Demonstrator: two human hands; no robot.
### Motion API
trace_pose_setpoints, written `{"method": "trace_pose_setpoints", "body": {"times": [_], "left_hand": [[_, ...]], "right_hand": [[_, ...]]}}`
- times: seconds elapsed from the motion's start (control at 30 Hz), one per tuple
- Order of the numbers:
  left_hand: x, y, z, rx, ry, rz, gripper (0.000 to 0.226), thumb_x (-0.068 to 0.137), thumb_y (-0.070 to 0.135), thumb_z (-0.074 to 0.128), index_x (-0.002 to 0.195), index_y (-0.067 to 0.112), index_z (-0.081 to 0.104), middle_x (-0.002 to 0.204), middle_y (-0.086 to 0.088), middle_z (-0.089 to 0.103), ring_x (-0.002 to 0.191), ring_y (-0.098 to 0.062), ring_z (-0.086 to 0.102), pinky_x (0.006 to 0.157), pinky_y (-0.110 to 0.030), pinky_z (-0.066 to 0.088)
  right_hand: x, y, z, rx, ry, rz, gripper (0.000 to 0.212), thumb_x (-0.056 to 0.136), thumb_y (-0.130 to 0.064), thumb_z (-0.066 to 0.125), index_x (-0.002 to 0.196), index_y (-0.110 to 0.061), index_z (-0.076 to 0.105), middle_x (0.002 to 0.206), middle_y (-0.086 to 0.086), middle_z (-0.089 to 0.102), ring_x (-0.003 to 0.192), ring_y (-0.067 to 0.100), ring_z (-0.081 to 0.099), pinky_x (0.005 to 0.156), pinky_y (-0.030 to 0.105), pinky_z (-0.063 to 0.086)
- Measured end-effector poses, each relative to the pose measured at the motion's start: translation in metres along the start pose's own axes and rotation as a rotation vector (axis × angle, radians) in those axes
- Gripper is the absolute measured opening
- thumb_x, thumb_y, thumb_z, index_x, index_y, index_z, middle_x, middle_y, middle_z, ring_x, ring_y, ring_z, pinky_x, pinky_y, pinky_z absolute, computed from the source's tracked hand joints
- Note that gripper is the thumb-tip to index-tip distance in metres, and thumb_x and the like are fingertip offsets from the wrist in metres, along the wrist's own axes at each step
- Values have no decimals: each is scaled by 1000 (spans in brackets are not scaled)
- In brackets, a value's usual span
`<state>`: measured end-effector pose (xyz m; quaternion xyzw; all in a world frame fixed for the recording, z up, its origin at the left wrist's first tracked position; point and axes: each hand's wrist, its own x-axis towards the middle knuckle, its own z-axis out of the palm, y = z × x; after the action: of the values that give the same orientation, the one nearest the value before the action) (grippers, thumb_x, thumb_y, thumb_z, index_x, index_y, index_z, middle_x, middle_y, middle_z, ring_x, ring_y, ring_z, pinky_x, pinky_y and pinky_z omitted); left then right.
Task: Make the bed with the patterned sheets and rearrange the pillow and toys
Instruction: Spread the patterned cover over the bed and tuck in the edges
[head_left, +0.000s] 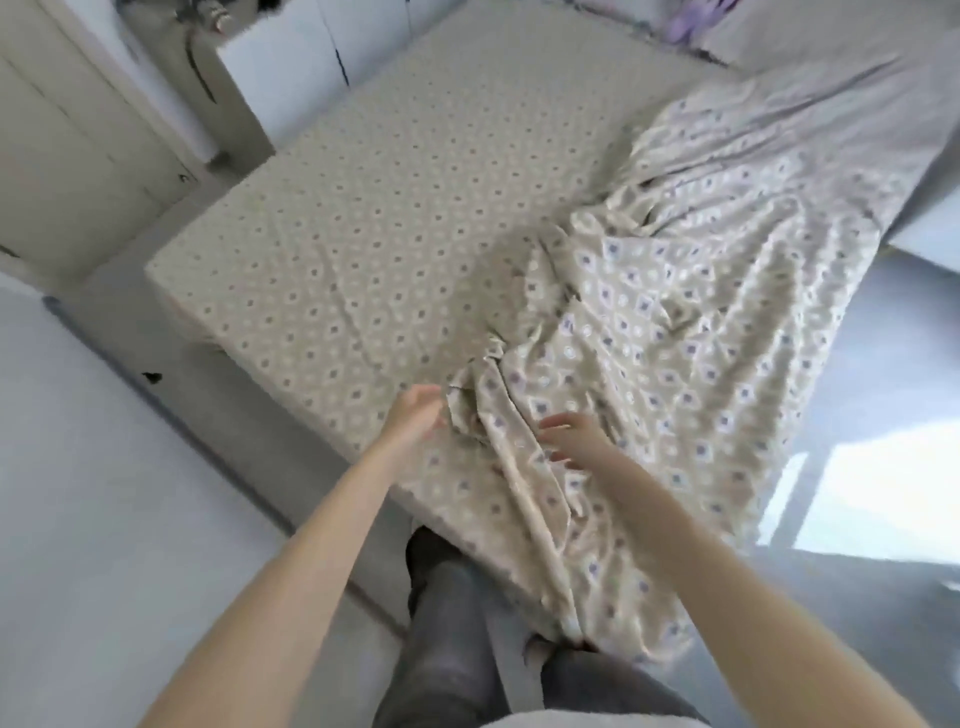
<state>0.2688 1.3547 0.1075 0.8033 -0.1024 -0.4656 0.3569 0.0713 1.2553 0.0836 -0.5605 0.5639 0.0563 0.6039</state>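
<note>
The left grip (415, 415), a bare hand, is open with relaxed fingers and holds nothing. Its fingertips are just beside a bunched fold (465, 410) of the loose patterned sheet (675, 322). I cannot tell whether they touch the cloth, because the picture is blurred here. The right grip (569, 441) is open too, with fingers spread, low over the same sheet and holding nothing.

Between the two grips the cloth is gathered into a ridge. Beyond the right grip and to its right, the sheet lies crumpled on the bed (337, 234) and hangs over the bed edge towards the floor. To the left of the left grip and beyond it, the bed is already covered flat with cloth of the same pattern.

I judge the sheet to be light, thin, very soft and a little smooth, so it will slide and fold easily. It seems best to pinch the hem or a corner in each grip, well apart, and not the middle of the heap.
</note>
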Motion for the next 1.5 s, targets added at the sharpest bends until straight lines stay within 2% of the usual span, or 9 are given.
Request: {"method": "trace_pose_setpoints", "body": {"times": [0.27,0.47,0.7,0.87,1.0,1.17,1.3,1.4,1.5], "left_hand": [[145,35,-14,353,-222,-61,47,93,9,49,139,13,40,119,-12,57,85,-21,57,58,-24,43],[207,20,12,603,-366,-35,56,85,8,65,136,4,41,128,-19,55,104,-28,59,78,-34,46],[257,-5,51,932,-486,61,67,81,10,71,140,4,38,139,-16,47,125,-30,48,100,-32,42],[262,-10,61,943,-320,111,25,96,8,44,118,1,54,114,-21,59,105,-33,57,81,-34,44],[247,0,61,652,-272,145,20,102,13,34,113,6,49,102,-9,50,92,-19,47,70,-26,32],[217,29,51,560,-327,308,25,103,10,27,116,1,47,99,-6,48,94,-16,43,68,-20,30],[186,62,44,577,-400,484,23,104,18,28,92,9,44,75,2,42,78,-16,43,61,-12,36],[165,85,33,601,-554,507,14,95,34,53,96,22,46,95,5,52,81,-13,51,65,-21,39],[146,110,19,953,-731,687,79,72,37,80,137,23,37,132,8,46,115,-10,51,88,-26,47]], "right_hand": [[81,-22,61,-80,120,118,31,91,-11,42,115,-14,62,92,-3,57,74,10,51,62,23,40],[128,-3,90,-344,40,156,34,91,-19,47,119,-27,65,144,7,37,136,25,32,111,36,30],[166,33,116,-442,-79,208,43,96,-21,39,136,-24,51,159,9,-7,146,31,-10,118,47,8],[170,46,121,-422,93,91,54,87,-1,40,141,1,38,154,15,23,144,28,17,117,37,17],[161,35,112,-166,417,127,23,77,-1,48,88,-3,68,92,6,68,92,23,61,73,31,42],[129,36,90,268,556,185,15,88,-9,42,89,-22,35,79,-5,48,68,12,46,54,24,33],[88,35,65,301,624,160,17,92,-12,44,107,-16,38,93,-8,44,83,16,47,64,25,35],[47,46,46,148,623,129,17,88,-13,47,102,-17,41,97,-3,45,85,20,47,62,30,33],[4,60,33,29,638,81,11,93,-34,39,86,-27,34,87,-9,43,81,20,47,60,29,34]]}}
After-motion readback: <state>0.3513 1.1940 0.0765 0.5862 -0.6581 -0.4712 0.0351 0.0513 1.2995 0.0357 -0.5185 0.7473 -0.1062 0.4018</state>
